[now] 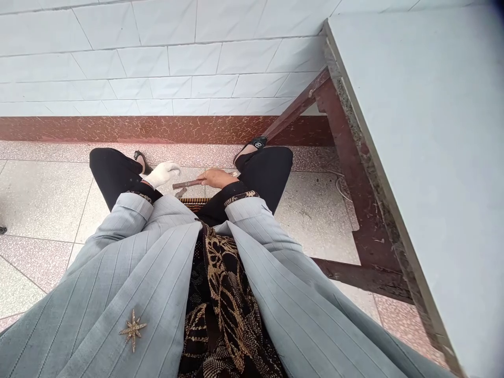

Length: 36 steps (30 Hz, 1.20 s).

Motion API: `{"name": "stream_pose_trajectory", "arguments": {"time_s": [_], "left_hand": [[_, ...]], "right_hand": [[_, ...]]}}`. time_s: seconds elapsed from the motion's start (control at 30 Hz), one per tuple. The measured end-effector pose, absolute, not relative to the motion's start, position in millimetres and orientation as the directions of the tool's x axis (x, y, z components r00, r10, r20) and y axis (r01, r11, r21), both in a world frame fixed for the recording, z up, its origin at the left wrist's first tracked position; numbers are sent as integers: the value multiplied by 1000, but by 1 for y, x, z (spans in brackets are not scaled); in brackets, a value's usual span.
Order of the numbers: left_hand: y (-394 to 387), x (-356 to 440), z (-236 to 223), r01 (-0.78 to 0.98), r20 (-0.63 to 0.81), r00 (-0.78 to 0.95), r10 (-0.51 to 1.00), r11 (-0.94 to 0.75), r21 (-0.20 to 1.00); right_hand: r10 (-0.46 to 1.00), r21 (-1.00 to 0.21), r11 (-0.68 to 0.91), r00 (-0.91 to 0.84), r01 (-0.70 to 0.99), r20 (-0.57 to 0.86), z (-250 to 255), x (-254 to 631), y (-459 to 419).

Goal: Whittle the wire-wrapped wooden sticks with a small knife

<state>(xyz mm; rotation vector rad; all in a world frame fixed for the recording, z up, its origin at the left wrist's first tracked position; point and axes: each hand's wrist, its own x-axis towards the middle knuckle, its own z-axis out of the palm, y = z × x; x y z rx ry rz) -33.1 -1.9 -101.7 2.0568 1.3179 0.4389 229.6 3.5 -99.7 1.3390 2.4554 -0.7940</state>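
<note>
A white-gloved left hand, fingers pressed together, sits at 11 o'clock just beside a brown rod. The rod lies nearly level, tip toward 9 o'clock, wrapped by curled fingers of the bare right hand. A grey table stands at 3 o'clock.

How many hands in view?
2: the white-gloved left hand at centre-left, and the bare right hand just right of it, gripping a short brown rod. No others visible.
</note>
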Motion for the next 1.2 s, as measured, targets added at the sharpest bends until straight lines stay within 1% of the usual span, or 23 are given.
{"name": "stream_pose_trajectory", "arguments": {"time_s": [0.03, 0.1, 0.17, 0.23, 0.27, 0.3, 0.37, 0.43, 0.5, 0.57, 0.63, 0.7, 0.77, 0.83, 0.9, 0.97, 1.07, 1.2], "left_hand": [[-2, -33, -101, 656, -64, 413, 909, -248, 713], [-2, -32, -101, 580, -82, 350, 933, -146, 802], [-2, -33, -101, 476, -108, 292, 950, -47, 878], [-1, -33, -100, 399, -133, 263, 956, 18, 917], [0, -33, -100, 381, -150, 258, 954, 42, 923], [-1, -33, -100, 374, -175, 264, 949, 66, 925], [-4, -30, -101, 376, -240, 321, 916, 109, 920], [-8, -27, -101, 401, -300, 387, 872, 134, 906], [-11, -24, -101, 432, -329, 420, 846, 133, 892], [-14, -23, -100, 459, -334, 420, 844, 121, 880], [-15, -24, -98, 498, -341, 439, 831, 91, 862], [-15, -25, -97, 554, -353, 455, 817, 51, 831], [-14, -26, -98, 604, -350, 437, 828, 18, 797], [-13, -27, -99, 645, -316, 405, 858, -24, 764], [-11, -29, -100, 676, -243, 398, 885, -104, 729], [-9, -30, -100, 689, -160, 424, 891, -204, 696], [-7, -31, -100, 708, -99, 444, 891, -280, 648], [-5, -33, -98, 748, -58, 417, 907, -306, 589]], "right_hand": [[686, -416, 425, -586, 804, -431, -103, 231, 5], [639, -597, 380, -667, 706, -382, -109, 232, 8], [579, -777, 276, -743, 566, -336, -112, 232, 10], [536, -905, 124, -795, 407, -284, -111, 230, 9], [547, -945, 50, -801, 323, -245, -109, 228, 8], [587, -971, -7, -785, 240, -198, -107, 226, 7], [724, -993, -58, -680, 106, -115, -105, 222, 7], [855, -993, -81, -506, 84, -113, -105, 220, 9], [923, -979, -125, -342, 163, -175, -107, 220, 12], [944, -937, -167, -226, 306, -242, -109, 222, 15], [949, -854, -144, -173, 501, -262, -109, 225, 15], [955, -724, -54, -176, 688, -239, -107, 229, 14], [951, -605, 38, -215, 796, -222, -104, 231, 11], [938, -537, 89, -252, 839, -239, -102, 231, 8], [920, -482, 121, -280, 868, -275, -100, 230, 6], [898, -424, 149, -302, 893, -320, -99, 229, 4], [870, -390, 181, -332, 903, -364, -98, 230, 4], [834, -419, 225, -396, 879, -383, -101, 236, 8]]}}
